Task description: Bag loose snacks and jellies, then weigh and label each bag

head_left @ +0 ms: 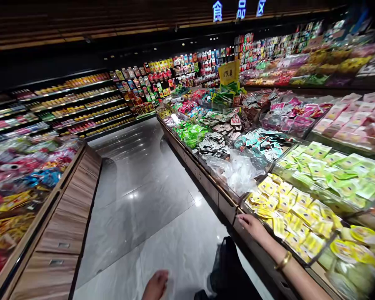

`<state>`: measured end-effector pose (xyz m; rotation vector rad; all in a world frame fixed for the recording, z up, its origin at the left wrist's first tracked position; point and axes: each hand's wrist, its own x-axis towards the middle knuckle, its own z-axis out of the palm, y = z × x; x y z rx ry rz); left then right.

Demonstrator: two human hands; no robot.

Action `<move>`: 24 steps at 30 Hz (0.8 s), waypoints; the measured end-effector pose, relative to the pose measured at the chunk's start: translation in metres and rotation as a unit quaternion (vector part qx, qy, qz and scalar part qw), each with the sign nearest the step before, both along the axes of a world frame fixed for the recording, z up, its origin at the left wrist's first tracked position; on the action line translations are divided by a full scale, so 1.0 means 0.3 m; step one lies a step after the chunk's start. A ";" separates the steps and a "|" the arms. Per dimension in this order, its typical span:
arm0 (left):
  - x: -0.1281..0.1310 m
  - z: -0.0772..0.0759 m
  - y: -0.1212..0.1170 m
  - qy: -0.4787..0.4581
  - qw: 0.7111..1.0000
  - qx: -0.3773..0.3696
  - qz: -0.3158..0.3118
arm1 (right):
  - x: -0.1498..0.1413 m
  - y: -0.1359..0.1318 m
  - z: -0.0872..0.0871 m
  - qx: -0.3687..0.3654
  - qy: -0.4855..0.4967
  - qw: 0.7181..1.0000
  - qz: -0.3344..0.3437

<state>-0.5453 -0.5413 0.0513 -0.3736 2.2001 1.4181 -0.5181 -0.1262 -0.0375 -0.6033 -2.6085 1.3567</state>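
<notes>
- right hand (250, 225), lower right of centre: fingers loosely extended, nothing visible in the grip. beside the front edge of the counter (227, 208); contact with the edge cannot be told. gold-coloured bracelet (283, 260) on the wrist.
- left hand (156, 285), bottom centre: fingers curled inward, blurred. whether it grips anything, cannot tell. held over the grey floor (128, 216), apart from the counter.
- yellow packets (296, 212), right of frame: heaped in a compartment just beside the right hand and forearm, nearest goods to that hand.
- around them: clear plastic bags (240, 171) toward centre; green packets (343, 171) beyond, middle right; yellow-topped round packs (356, 250), lower right.
- progress, judged from this view: no packet seen lifted out or set aside. yellow packets lie inside their compartment, none seen in the right hand. handling does not appear under way; left hand leaves this unsettled. amount done or remaining cannot be measured here.
- yellow sign (229, 73), upper right of centre, above the farther goods.
</notes>
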 end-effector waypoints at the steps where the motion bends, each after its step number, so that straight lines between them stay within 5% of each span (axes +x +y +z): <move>1: -0.131 -0.033 0.078 0.005 1.000 -0.002 -0.020 | -0.099 0.051 0.019 0.011 0.004 1.000 -0.007; 5: -0.532 -0.116 0.450 0.046 0.995 0.033 -0.080 | -0.534 0.264 0.068 0.042 0.010 0.998 -0.039; 8: -0.653 -0.095 0.696 0.059 0.988 0.065 -0.127 | -0.837 0.385 0.079 0.064 -0.007 0.996 -0.057; 11: -0.711 -0.035 0.842 0.064 0.980 0.079 -0.173 | -1.036 0.455 0.070 0.072 -0.044 0.995 -0.055; 15: -0.823 -0.004 0.898 0.057 0.982 0.079 -0.162 | -1.096 0.503 0.058 0.075 -0.090 0.993 -0.026; 20: -0.962 -0.069 0.939 0.026 0.984 0.101 -0.144 | -0.991 0.584 0.121 0.095 -0.057 0.992 -0.060; 24: -1.052 -0.075 1.049 0.023 0.977 0.137 -0.161 | -0.927 0.625 0.210 -0.080 0.009 0.986 -0.147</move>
